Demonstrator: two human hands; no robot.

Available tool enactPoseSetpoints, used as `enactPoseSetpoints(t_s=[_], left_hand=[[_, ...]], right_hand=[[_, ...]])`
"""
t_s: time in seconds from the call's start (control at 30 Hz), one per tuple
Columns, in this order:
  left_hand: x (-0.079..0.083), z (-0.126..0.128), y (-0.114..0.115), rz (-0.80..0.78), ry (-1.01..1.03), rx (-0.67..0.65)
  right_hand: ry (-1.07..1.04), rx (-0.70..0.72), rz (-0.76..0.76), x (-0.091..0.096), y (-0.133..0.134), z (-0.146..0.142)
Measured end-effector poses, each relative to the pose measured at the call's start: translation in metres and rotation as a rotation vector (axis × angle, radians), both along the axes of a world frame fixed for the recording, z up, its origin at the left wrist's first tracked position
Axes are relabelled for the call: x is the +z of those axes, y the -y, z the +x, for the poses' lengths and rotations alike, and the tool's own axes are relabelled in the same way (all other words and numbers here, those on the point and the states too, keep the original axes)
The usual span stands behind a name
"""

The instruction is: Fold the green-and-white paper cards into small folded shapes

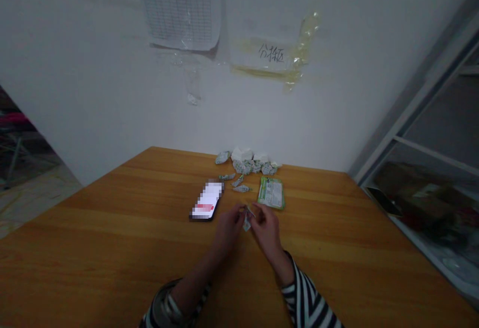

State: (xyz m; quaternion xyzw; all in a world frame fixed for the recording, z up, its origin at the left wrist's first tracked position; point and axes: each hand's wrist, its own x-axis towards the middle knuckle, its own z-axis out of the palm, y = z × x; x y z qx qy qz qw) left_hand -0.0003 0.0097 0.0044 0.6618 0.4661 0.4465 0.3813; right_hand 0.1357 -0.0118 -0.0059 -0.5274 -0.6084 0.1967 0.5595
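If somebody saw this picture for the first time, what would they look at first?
Probably the phone, glowing brightly on the wooden table. Just right of it, the left hand and right hand hold a small pale wrapper between them. At the back, a crumpled whitish heap sits near the wall.

A brown, wood-grained tabletop point(337, 228) adjoins a white wall point(292, 128) bearing a gridded white paper sheet point(181, 13); light is dim.
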Motion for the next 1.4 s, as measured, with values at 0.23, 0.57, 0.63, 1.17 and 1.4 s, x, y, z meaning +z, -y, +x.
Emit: enactPoseSetpoints(t_s=[0.23,0.57,0.63,1.17,1.4], left_hand=[[-0.004,0.002,-0.002,0.024,0.087,-0.032],[-0.014,0.004,-0.011,-0.399,0.650,-0.289],[-0.012,0.005,-0.010,-0.502,0.759,-0.357],[-0.012,0.005,-0.011,-0.396,0.667,-0.253],[-0.023,0.007,-0.016,-0.391,0.607,-0.265]], right_hand=[[-0.082,0.193,0.024,0.004,0.007,-0.009],[-0.513,0.110,-0.112,-0.021,-0.014,0.004],[-0.540,0.115,-0.132,-0.020,-0.016,0.008],[-0.620,0.347,-0.269,-0.010,-0.013,-0.001],[-0.721,0.323,-0.247,-0.005,-0.012,0.003]])
